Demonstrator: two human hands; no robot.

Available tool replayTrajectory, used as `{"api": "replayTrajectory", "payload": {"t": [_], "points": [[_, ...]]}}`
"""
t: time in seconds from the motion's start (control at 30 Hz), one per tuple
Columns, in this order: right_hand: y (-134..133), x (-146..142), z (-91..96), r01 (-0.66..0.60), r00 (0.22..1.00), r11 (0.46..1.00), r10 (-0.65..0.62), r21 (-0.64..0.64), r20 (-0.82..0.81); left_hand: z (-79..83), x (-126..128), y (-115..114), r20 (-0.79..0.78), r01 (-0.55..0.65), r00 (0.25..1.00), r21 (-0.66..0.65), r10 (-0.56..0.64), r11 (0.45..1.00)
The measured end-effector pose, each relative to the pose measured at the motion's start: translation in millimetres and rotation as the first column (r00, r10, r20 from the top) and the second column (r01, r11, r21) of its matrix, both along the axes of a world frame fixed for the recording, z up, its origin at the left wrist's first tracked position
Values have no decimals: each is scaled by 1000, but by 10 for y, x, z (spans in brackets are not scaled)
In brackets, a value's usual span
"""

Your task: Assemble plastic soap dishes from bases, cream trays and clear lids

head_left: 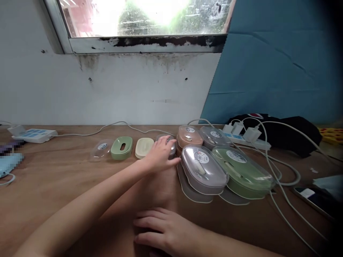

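Note:
My left hand (160,154) reaches forward across the wooden table (66,178), and its fingers curl over a small grey case with a clear lid (172,149). To its left lie, in a row, a cream inner tray (143,147), a green inner tray (122,147) and a loose clear lid (102,148). My right hand (163,228) lies flat on the table near me, fingers stretched out to the left, holding nothing. Right of the left hand sit a larger grey lidded case (203,170) and a green lidded case (242,173).
A peach case (189,135) and another grey case (214,136) stand behind. Loose clear lids (193,193) lie under the big cases. A power strip with chargers and white cables (248,137), black cloth (292,134) and a phone (312,198) crowd the right. Another strip (33,135) sits far left.

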State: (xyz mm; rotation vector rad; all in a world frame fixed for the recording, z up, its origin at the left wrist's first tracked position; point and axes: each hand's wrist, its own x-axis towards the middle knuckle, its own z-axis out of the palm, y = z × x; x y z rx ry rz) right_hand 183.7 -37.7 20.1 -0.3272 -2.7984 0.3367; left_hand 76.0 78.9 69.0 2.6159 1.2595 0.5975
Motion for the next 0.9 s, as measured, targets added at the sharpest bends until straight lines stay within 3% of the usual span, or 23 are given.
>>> {"api": "replayTrajectory", "payload": {"t": [0.07,0.17,0.33,0.47,0.57,0.67,0.77,0.9], "points": [[47,-175,-88,-29,999,999,30,42,-21,-8,60,158,-48,-180,983,-48,177,983],[98,-297,-193,-53,996,991,62,119,-71,-30,143,338,-84,-321,946,-106,314,941],[135,-261,-324,-46,990,974,74,224,-121,-90,316,424,-146,-387,919,-175,365,905],[127,-243,-327,-50,993,975,72,218,-98,-140,408,431,-121,-441,896,-149,427,885],[98,-211,-281,-47,994,980,66,194,-92,-121,330,330,-78,-462,887,-114,456,879],[55,-112,-206,16,989,982,12,188,-148,-91,45,58,-16,-419,908,-55,418,907],[22,5,-127,109,972,976,-64,191,-224,-121,-355,-297,71,-175,983,54,171,983],[43,23,-105,281,927,950,-232,137,-294,-222,-740,-638,98,-39,994,-53,44,998]]}}
